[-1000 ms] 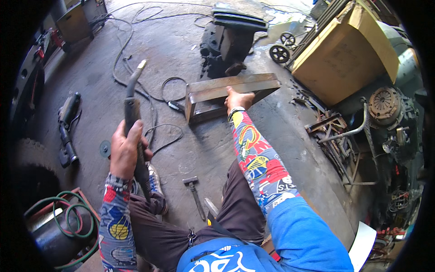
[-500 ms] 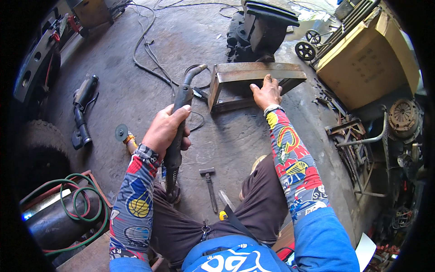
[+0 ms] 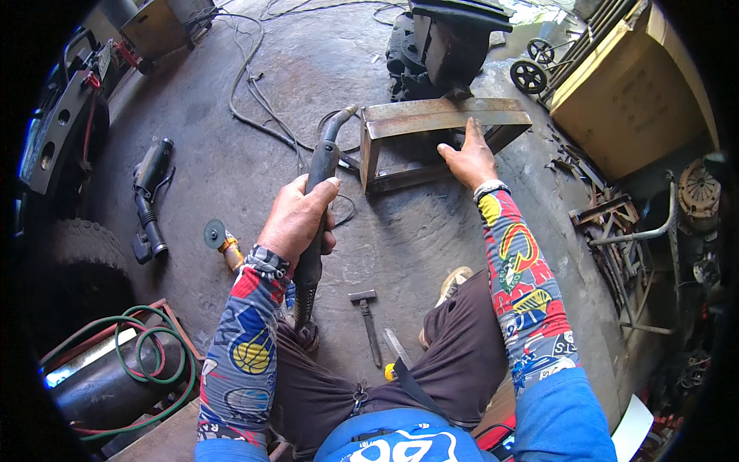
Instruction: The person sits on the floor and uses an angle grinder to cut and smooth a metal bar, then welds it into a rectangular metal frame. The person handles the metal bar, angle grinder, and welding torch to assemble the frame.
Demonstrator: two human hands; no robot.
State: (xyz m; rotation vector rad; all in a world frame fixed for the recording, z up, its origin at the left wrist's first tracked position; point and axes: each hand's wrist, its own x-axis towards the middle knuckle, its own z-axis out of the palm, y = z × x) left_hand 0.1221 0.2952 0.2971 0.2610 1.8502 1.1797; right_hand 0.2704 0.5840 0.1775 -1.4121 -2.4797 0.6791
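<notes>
My left hand is wrapped round the black handle of a welding torch. The torch's bent neck points up and right, its tip close to the left corner of a rectangular steel frame. My right hand is open, fingers stretched out, in front of the frame's upper bar; whether the fingertips touch it I cannot tell. Behind the frame stands a heavy dark block that looks like a vise. A hammer lies on the floor between my feet.
An angle grinder and a black blower-like tool lie left. Cables run across the far floor. A dark cylinder with hoses sits lower left. A cardboard box, scrap metal and a wheeled cart line the right.
The view has shifted slightly, so most things appear a little to the right. My right hand's fingers look straighter on the frame's bar. My left hand still grips the torch.
</notes>
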